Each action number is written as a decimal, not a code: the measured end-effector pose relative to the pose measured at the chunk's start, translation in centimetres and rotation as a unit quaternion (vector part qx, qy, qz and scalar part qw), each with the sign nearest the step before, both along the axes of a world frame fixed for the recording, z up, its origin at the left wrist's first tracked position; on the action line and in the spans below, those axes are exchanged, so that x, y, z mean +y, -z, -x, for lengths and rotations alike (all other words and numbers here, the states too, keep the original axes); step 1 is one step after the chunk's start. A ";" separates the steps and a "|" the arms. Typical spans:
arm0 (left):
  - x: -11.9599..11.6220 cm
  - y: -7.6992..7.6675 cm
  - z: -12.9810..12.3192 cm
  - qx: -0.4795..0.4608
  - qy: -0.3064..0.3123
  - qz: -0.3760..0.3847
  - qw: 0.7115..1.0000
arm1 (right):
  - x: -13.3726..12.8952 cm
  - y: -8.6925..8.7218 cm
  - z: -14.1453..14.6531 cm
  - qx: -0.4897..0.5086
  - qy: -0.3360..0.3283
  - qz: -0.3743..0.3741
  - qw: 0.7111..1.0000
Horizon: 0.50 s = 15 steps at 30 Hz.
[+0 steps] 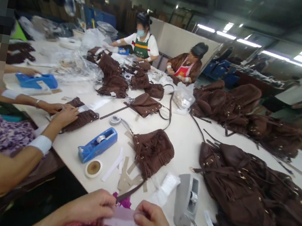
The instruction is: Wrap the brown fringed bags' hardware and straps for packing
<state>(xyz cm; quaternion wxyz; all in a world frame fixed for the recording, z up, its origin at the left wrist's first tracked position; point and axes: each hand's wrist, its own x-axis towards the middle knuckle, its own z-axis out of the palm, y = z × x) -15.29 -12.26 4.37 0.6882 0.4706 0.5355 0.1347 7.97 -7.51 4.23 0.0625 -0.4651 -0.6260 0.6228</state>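
Observation:
At the near edge of the table, my left hand (94,207) and my right hand (154,223) pinch a pale, thin strip (125,219), stretched between them. Whether it is paper or foam I cannot tell. A dark brown strap (132,190) runs from a fringed brown bag (156,148) down to my left fingers; its end is hidden there. Beyond my right hand stands a grey tape dispenser (184,201), with a crumpled clear plastic bag (165,188) beside it. Beige and white paper strips (125,176) lie under and around the fringed bag.
A blue tape dispenser (97,144) and a tape roll (93,168) sit to the left. Piled brown bags (255,200) cover the right side. On the left, a co-worker's hands (65,114) handle a fringed brown piece (83,121). Two people sit across the table (183,145).

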 end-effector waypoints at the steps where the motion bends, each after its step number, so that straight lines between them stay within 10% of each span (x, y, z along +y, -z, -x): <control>1: -0.3 -0.2 0.3 0.009 0.010 -0.015 1.000 | -0.2 0.3 0.5 0.001 -0.003 -0.006 1.000; 11: -2.1 2.5 -1.0 0.069 -0.072 -0.114 0.988 | -0.5 3.0 3.8 0.025 -0.015 -0.030 0.999; 15: -3.1 4.0 1.5 0.115 -0.110 -0.117 0.980 | 1.1 6.5 1.9 -0.142 -0.074 -0.209 0.965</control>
